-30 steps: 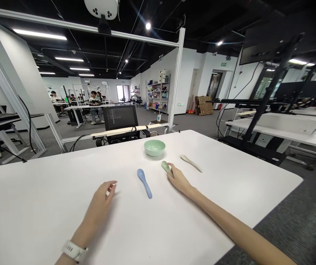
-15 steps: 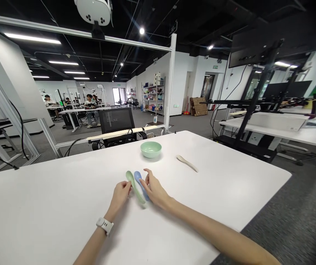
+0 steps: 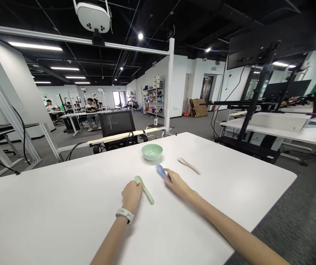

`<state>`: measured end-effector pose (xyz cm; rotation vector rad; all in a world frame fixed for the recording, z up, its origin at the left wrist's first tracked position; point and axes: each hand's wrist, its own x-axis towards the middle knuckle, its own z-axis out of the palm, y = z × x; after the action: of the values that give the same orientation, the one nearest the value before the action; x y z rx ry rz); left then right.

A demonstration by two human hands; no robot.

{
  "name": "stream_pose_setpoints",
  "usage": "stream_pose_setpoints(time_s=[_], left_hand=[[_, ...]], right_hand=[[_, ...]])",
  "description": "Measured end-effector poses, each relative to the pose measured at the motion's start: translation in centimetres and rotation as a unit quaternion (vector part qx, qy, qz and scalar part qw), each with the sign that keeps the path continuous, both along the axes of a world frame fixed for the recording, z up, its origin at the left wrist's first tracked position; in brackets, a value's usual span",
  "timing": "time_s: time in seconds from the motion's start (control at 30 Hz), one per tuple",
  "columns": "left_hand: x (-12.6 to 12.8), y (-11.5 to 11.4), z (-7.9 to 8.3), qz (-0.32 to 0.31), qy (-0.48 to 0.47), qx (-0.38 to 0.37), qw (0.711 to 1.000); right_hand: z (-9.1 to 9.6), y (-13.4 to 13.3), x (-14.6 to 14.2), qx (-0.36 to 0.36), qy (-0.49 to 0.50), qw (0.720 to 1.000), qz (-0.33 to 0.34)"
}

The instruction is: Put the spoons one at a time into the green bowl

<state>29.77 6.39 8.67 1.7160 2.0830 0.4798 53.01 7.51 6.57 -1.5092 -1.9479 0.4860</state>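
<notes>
On the white table (image 3: 64, 206) lies a green spoon (image 3: 145, 189), and my left hand (image 3: 131, 195) rests beside it with curled fingers touching its bowl end. My right hand (image 3: 176, 182) is closed on a blue spoon (image 3: 161, 171), whose bowl sticks out past the fingers toward a pale green bowl (image 3: 152, 151). A beige spoon (image 3: 189, 166) lies to the right of the bowl, apart from both hands. A white watch (image 3: 124, 214) sits on my left wrist.
A black chair (image 3: 116, 125) and a metal frame post (image 3: 169, 84) stand behind the table's far edge. A dark stand with a monitor (image 3: 257, 81) and other desks are at the right. People sit at desks far back left.
The two spoons were side by side between my hands. My right hand has carried the blue spoon right and toward the bowl; the green spoon stays by my left hand.
</notes>
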Motion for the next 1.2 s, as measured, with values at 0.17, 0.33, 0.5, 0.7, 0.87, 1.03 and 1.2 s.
stream_pose_setpoints(time_s=[0.17,0.33,0.5,0.7,0.87,1.03,1.2], left_hand=[[0.7,-0.4,0.0,-0.008,0.03,0.004,1.0],[0.8,-0.6,0.1,-0.015,0.041,0.003,0.999],[0.8,-0.6,0.4,-0.016,0.037,-0.008,0.999],[0.7,-0.6,0.5,-0.011,0.027,-0.018,0.999],[0.7,-0.7,0.6,-0.01,0.023,-0.019,1.0],[0.7,-0.7,0.6,-0.01,0.016,-0.019,1.0],[0.7,-0.7,0.5,-0.01,0.012,-0.017,1.0]], right_hand=[[-0.8,-0.1,2.7,-0.003,-0.008,1.0,-0.018],[-1.0,0.0,1.9,0.003,0.009,1.0,-0.012],[-1.6,0.6,1.9,0.005,0.01,0.999,-0.032],[-2.6,1.1,2.3,0.019,0.017,0.999,-0.033],[-2.6,1.0,2.2,0.016,0.014,0.999,-0.036],[-2.2,0.8,2.0,0.011,0.014,0.999,-0.039],[-2.0,0.6,2.0,0.002,0.011,0.999,-0.036]])
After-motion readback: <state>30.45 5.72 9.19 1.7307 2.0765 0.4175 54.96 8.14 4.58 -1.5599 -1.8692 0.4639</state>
